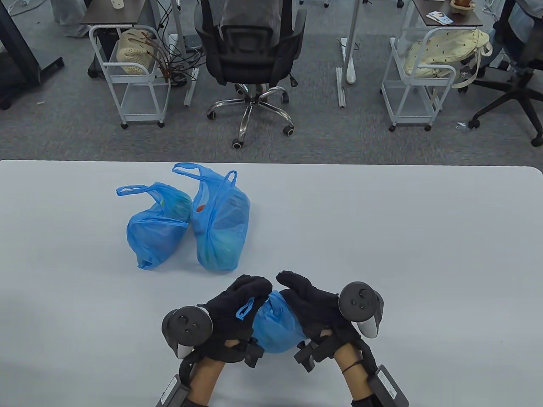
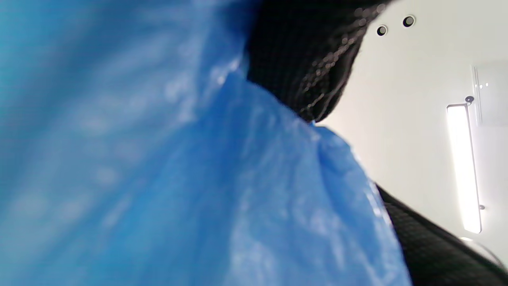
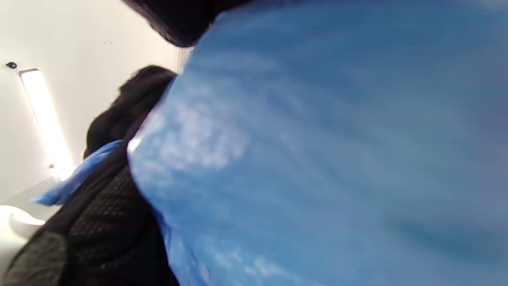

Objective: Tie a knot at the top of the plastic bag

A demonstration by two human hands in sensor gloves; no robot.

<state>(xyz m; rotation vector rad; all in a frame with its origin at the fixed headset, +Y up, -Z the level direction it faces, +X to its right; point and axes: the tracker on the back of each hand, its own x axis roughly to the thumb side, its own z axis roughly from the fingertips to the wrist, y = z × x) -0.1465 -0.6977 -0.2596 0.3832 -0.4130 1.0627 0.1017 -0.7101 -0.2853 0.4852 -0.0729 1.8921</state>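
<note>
A filled blue plastic bag (image 1: 278,328) sits at the near edge of the table between my two gloved hands. My left hand (image 1: 239,307) grips the bag's top from the left, with a blue handle loop (image 1: 245,308) sticking out over its fingers. My right hand (image 1: 303,296) grips the top from the right, fingers curled over it. The fingertips of both hands meet above the bag. The bag fills the left wrist view (image 2: 178,178) and the right wrist view (image 3: 337,159), blurred and very close. The bag's mouth is hidden under my hands.
Two more filled blue bags stand further back on the grey table (image 1: 403,237): one left (image 1: 157,235), one right (image 1: 220,229), touching each other, handles loose and upright. Beyond the table's far edge are an office chair (image 1: 250,55) and white carts (image 1: 131,76).
</note>
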